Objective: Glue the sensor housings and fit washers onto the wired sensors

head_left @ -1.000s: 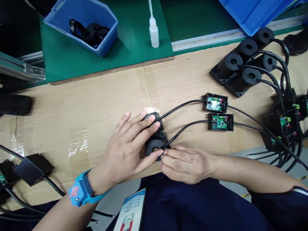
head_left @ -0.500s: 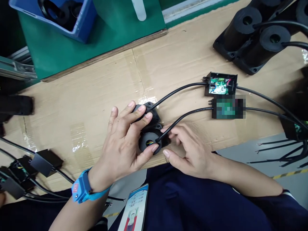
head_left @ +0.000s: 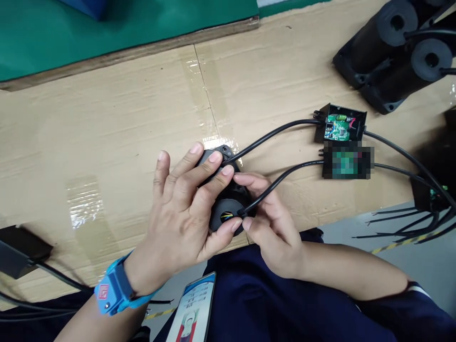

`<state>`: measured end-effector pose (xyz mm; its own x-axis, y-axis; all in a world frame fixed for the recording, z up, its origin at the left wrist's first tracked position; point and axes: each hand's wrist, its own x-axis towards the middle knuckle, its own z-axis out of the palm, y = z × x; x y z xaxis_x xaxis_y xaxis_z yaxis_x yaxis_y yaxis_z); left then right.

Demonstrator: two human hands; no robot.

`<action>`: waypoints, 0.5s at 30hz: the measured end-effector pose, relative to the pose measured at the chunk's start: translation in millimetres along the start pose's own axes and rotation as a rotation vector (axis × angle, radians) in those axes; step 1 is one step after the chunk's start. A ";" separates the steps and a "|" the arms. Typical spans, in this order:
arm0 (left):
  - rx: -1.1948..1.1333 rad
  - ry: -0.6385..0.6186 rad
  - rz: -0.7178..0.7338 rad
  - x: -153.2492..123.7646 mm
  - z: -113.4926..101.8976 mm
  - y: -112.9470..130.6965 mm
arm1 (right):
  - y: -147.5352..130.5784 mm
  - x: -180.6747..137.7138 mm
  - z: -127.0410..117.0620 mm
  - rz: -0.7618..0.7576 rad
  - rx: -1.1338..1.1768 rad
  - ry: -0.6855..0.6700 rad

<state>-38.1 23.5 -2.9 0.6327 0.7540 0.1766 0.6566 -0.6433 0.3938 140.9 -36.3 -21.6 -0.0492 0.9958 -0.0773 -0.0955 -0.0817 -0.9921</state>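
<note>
Since half a second ago the right hand [head_left: 274,228] has closed in on the round black part [head_left: 228,214]: its forefinger now lies across the far side and its thumb presses the near rim, right where the lower cable [head_left: 285,179] enters, so it holds the part between them. Meanwhile the left hand [head_left: 181,209] has kept its place, thumb against the near rim of the same part, fingers spread over a second round part [head_left: 218,154] just behind it and touching it. Both parts sit near the front edge of the cardboard sheet [head_left: 107,142], close to the person's lap. Coloured wires show inside the held part. An upper cable [head_left: 270,136] runs from the second part to an open box with a green circuit board [head_left: 342,124]; the lower cable reaches a blurred box [head_left: 347,162] just below it. Black cylinders [head_left: 395,52] stand at the far right, well apart. A blue wrist strap [head_left: 114,290] circles the left wrist, and the blue bin has passed out of view
</note>
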 end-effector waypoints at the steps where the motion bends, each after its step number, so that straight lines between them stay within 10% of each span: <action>1: -0.005 0.004 0.004 -0.2 0.8 -0.5 | 1.3 0.4 0.7 0.007 0.020 -0.009; 15: -0.073 0.098 0.011 -1.7 8.2 -0.7 | 4.3 1.2 7.3 -0.054 -0.030 0.014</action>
<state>-36.3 21.5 -10.9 0.5938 0.7588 0.2675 0.6161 -0.6427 0.4555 133.2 -35.8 -25.3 -0.0312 0.9992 -0.0252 -0.0677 -0.0272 -0.9973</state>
